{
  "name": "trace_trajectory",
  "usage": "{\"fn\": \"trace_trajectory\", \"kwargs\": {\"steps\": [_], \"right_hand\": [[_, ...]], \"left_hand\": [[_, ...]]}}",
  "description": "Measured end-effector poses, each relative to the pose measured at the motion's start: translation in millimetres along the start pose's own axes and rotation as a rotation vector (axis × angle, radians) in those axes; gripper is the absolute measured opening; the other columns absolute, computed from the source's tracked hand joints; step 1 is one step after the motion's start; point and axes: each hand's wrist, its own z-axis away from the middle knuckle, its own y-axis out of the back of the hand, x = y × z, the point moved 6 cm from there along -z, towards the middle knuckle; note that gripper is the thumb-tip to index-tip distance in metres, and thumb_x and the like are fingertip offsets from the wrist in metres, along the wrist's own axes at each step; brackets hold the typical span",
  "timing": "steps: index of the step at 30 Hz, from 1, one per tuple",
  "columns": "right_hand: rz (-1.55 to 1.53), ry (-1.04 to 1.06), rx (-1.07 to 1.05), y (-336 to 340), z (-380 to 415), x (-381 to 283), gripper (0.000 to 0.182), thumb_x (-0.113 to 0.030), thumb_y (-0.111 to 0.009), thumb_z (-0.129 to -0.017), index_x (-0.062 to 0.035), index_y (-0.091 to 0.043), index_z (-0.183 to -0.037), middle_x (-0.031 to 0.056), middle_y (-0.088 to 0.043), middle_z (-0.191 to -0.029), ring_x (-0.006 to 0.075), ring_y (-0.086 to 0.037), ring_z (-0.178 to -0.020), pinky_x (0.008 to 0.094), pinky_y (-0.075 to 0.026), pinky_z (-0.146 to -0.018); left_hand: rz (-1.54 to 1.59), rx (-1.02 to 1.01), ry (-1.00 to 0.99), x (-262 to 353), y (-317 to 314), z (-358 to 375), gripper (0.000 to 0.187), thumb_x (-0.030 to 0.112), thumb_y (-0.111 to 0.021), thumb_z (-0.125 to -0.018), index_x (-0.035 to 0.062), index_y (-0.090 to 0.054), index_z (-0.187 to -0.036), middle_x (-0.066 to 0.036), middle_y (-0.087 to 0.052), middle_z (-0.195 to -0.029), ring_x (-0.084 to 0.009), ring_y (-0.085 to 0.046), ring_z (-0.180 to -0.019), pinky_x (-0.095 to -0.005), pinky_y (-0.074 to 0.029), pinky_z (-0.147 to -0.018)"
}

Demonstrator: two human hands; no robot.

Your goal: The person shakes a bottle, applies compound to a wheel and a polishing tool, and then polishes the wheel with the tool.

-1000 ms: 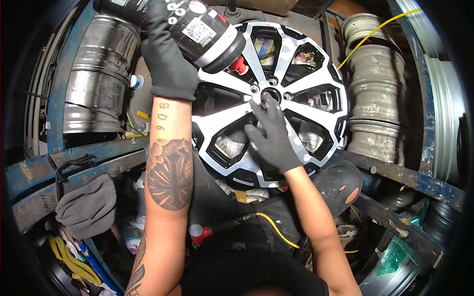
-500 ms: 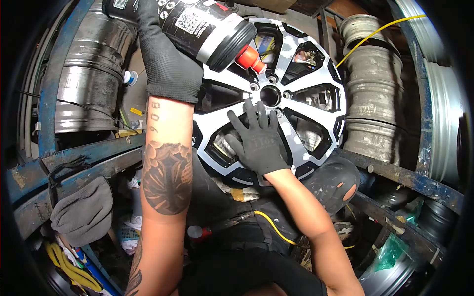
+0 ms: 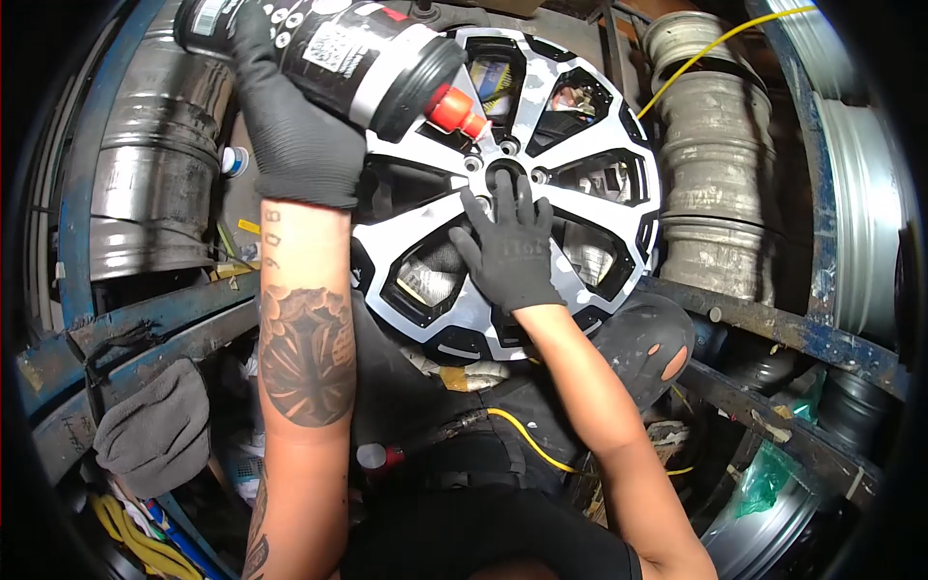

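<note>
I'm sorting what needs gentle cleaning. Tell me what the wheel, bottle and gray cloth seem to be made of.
Wheel: metal, probably aluminum alloy; bright, smooth spoke faces, patchy gray in places, beside glossy black recesses.
Bottle: likely hard plastic, black and fairly shiny, judging by its molded-looking body.
Cloth: soft, matte fabric, shown by its loose folds; fiber unclear.

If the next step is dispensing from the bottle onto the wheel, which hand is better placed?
Left, probably. The left hand grips the bottle, its red nozzle angled toward the wheel. The right hand is at the wheel's center, fingers spread, not holding the bottle.
</note>
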Motion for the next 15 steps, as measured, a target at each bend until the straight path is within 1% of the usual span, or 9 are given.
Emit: {"fn": "trace_trajectory", "kwargs": {"steps": [1, 4, 7, 8, 9, 11, 13, 14, 15], "right_hand": [[0.009, 0.003, 0.018, -1.2, -1.9, -0.4, 0.057, -0.051, -0.049, -0.101, -0.0182, -0.055, -0.148, 0.0241, -0.036, -0.159, 0.0455, -0.027, -0.149, 0.0629, -0.020, -0.117], [-0.059, 0.104, -0.063, 2.0, 12.8, -24.2, 0.059, -0.053, -0.047, -0.103, -0.0199, -0.051, -0.151, 0.0254, -0.036, -0.159, 0.0459, -0.027, -0.150, 0.0611, -0.020, -0.119], [-0.070, 0.093, -0.058, 2.1, 14.5, -20.7, 0.060, -0.053, -0.046, -0.103, -0.0207, -0.049, -0.153, 0.0261, -0.036, -0.159, 0.0466, -0.027, -0.150, 0.0624, -0.018, -0.120], [-0.021, 0.047, -0.058, 0.0, 7.6, -13.3, 0.061, -0.053, -0.046, -0.103, -0.0201, -0.048, -0.154, 0.0262, -0.035, -0.159, 0.0473, -0.027, -0.150, 0.0641, -0.019, -0.120], [-0.036, 0.000, -0.028, -2.4, 0.5, -7.6, 0.061, -0.053, -0.047, -0.102, -0.0187, -0.049, -0.152, 0.0259, -0.034, -0.160, 0.0469, -0.027, -0.150, 0.0635, -0.018, -0.120], [-0.044, 0.025, -0.050, -3.8, -7.4, -16.7, 0.062, -0.054, -0.047, -0.102, -0.0179, -0.050, -0.152, 0.0243, -0.034, -0.162, 0.0458, -0.028, -0.150, 0.0628, -0.017, -0.120], [-0.112, 0.100, -0.079, -10.9, 0.9, -36.0, 0.063, -0.056, -0.047, -0.101, -0.0200, -0.050, -0.152, 0.0225, -0.033, -0.162, 0.0437, -0.027, -0.151, 0.0624, -0.014, -0.121], [-0.121, 0.156, -0.071, -7.5, 4.4, -44.4, 0.062, -0.058, -0.046, -0.101, -0.0236, -0.050, -0.152, 0.0215, -0.033, -0.163, 0.0424, -0.025, -0.152, 0.0624, -0.014, -0.121], [-0.119, 0.129, -0.065, -7.9, 4.6, -41.1, 0.062, -0.058, -0.046, -0.101, -0.0244, -0.051, -0.152, 0.0214, -0.033, -0.163, 0.0425, -0.024, -0.152, 0.0622, -0.014, -0.121]], "left_hand": [[-0.121, 0.106, -0.025, 5.1, 9.5, -3.1, 0.057, 0.052, -0.064, -0.097, 0.0088, -0.062, -0.133, -0.008, -0.069, -0.130, -0.0257, -0.069, -0.114, -0.0462, -0.057, -0.102], [-0.065, 0.104, 0.021, 1.2, 12.3, -7.7, 0.056, 0.052, -0.064, -0.097, 0.0106, -0.061, -0.135, -0.009, -0.069, -0.129, -0.0271, -0.068, -0.117, -0.0482, -0.056, -0.104], [-0.052, 0.098, 0.034, -1.7, 16.1, -9.1, 0.057, 0.052, -0.065, -0.097, 0.0103, -0.060, -0.135, -0.010, -0.069, -0.130, -0.0275, -0.068, -0.117, -0.0489, -0.056, -0.104], [-0.038, 0.080, 0.045, -2.0, 18.2, -10.0, 0.057, 0.052, -0.065, -0.097, 0.0103, -0.060, -0.135, -0.010, -0.069, -0.130, -0.0274, -0.068, -0.117, -0.0487, -0.056, -0.104], [-0.023, 0.061, 0.058, -2.6, 17.6, -9.4, 0.056, 0.052, -0.065, -0.097, 0.0102, -0.061, -0.135, -0.010, -0.069, -0.129, -0.0274, -0.068, -0.117, -0.0485, -0.056, -0.104], [-0.032, 0.077, 0.055, -4.5, 13.6, -9.1, 0.056, 0.051, -0.065, -0.097, 0.0101, -0.061, -0.135, -0.010, -0.069, -0.129, -0.0271, -0.068, -0.116, -0.0476, -0.056, -0.104], [-0.056, 0.107, 0.028, -6.4, 9.7, -9.3, 0.056, 0.051, -0.065, -0.097, 0.0101, -0.061, -0.134, -0.009, -0.069, -0.128, -0.0267, -0.069, -0.115, -0.0473, -0.056, -0.104], [-0.062, 0.089, 0.021, -7.2, 9.0, -10.0, 0.055, 0.051, -0.065, -0.097, 0.0101, -0.061, -0.134, -0.009, -0.069, -0.128, -0.0264, -0.069, -0.114, -0.0473, -0.056, -0.104], [-0.069, 0.070, 0.011, -7.6, 8.5, -11.2, 0.055, 0.051, -0.066, -0.097, 0.0101, -0.062, -0.134, -0.009, -0.069, -0.127, -0.0262, -0.069, -0.114, -0.0474, -0.056, -0.104]]}}
